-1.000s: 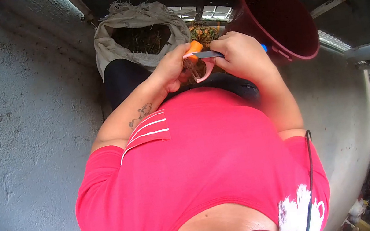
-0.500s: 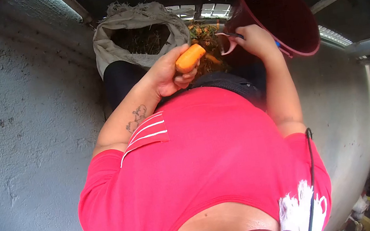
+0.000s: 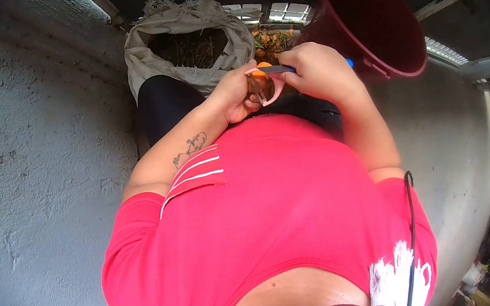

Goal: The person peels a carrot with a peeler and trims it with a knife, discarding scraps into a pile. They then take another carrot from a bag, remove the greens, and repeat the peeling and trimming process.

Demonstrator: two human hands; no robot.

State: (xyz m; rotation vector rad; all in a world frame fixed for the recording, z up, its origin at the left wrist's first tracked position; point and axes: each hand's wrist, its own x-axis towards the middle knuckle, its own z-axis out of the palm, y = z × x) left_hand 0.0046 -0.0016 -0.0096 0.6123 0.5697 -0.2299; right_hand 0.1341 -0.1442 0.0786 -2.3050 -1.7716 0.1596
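A: Where's our orange, rounded vegetable piece?
B: In our left hand, fingers curled round it. Right hand, wrapped on a pink-framed, dark-barred peeler, meets it from the right. Long axis hidden.
A: Containers?
B: White woven sack: dark plant matter. Deep-red bucket: we can't tell.

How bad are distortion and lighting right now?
Head view: strong fisheye bend, black corners; head view: insides of red bucket and sack very dark; head view: grating near-white; head view: orange piece mostly covered, little detail.
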